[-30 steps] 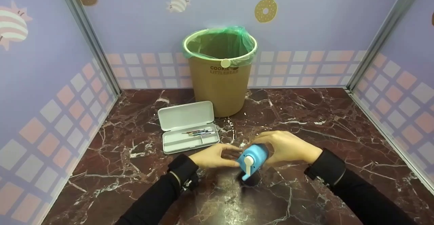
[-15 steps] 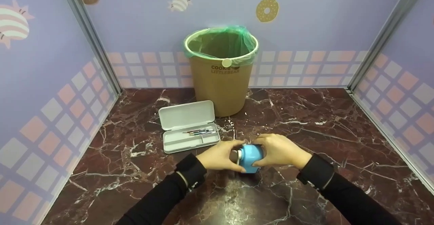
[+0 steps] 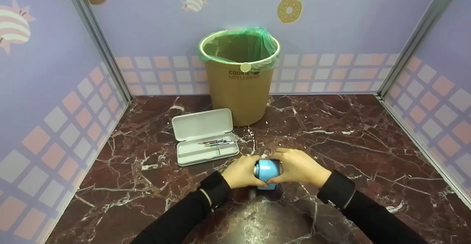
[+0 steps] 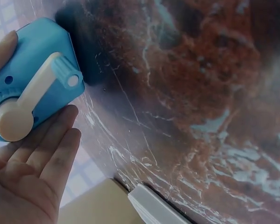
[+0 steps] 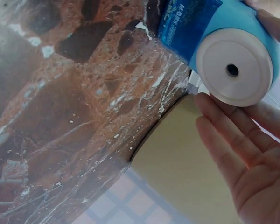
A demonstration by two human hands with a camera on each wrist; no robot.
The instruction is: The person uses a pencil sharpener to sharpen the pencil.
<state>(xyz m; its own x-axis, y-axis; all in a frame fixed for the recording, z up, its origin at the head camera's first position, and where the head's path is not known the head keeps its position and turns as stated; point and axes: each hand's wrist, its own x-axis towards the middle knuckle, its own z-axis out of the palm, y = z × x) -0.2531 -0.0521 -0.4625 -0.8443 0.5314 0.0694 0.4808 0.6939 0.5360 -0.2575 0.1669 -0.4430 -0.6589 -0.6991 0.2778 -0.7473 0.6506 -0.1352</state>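
Between both hands is a blue crank pencil sharpener (image 3: 268,169), low over the marble-patterned table. My left hand (image 3: 243,172) holds its crank side; in the left wrist view, the thumb and fingers lie on opposite sides of the body, around the cream crank arm (image 4: 39,81). My right hand (image 3: 298,166) grips the other side. There, the right wrist view shows a white round face (image 5: 234,67) with a dark pencil hole, and a translucent blue drawer (image 5: 186,23). Whether the sharpener's base touches the table cannot be told.
Left of the hands lies an open white pencil case (image 3: 206,154) with several pencils (image 3: 217,143) inside. Behind it stands a tan trash bin (image 3: 241,93) lined with a green bag (image 3: 265,39). Patterned panels enclose the back and sides.
The sharpener has turned, so its crank side, which faced the head camera, now faces left. My left hand has moved right and closed around that side; my right hand has shifted slightly left.
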